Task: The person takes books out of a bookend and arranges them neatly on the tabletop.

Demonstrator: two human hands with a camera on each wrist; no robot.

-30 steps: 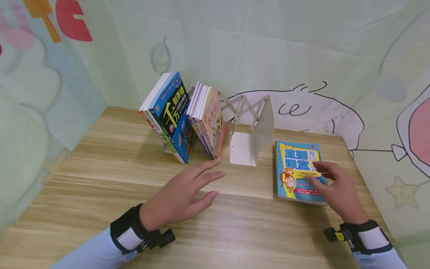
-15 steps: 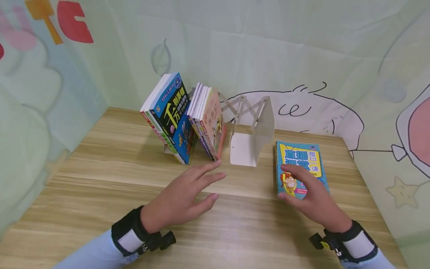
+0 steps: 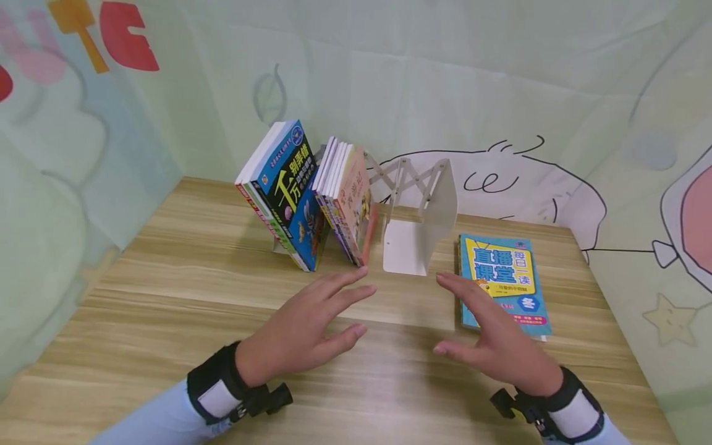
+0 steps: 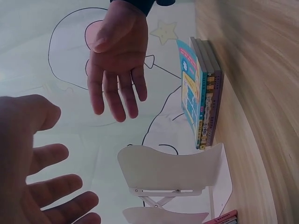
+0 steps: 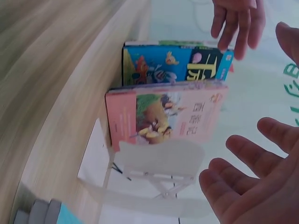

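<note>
My left hand (image 3: 300, 327) hovers over the table in front of the upright books, fingers spread and holding nothing. To the right, my right hand (image 3: 495, 340) is held out with fingers apart, overlapping the lower left of a stack of blue books (image 3: 503, 266) in the head view. The left wrist view shows that stack (image 4: 201, 93) as several books, with a gap between it and the hand. A white expandable bookend (image 3: 439, 204) stands at the back. In it lean large blue-black books (image 3: 289, 198) and a set of thinner books with a pink cover (image 3: 353, 198).
The wooden table (image 3: 167, 296) meets a fabric backdrop (image 3: 445, 80) with cartoon drawings behind and at both sides. The bookend's white base plate (image 3: 405, 247) lies bare between the pink book and its right panel.
My right hand has moved left, from over the blue stack to its lower left side, uncovering more of the top cover. My left hand and the standing books stay nearly still.
</note>
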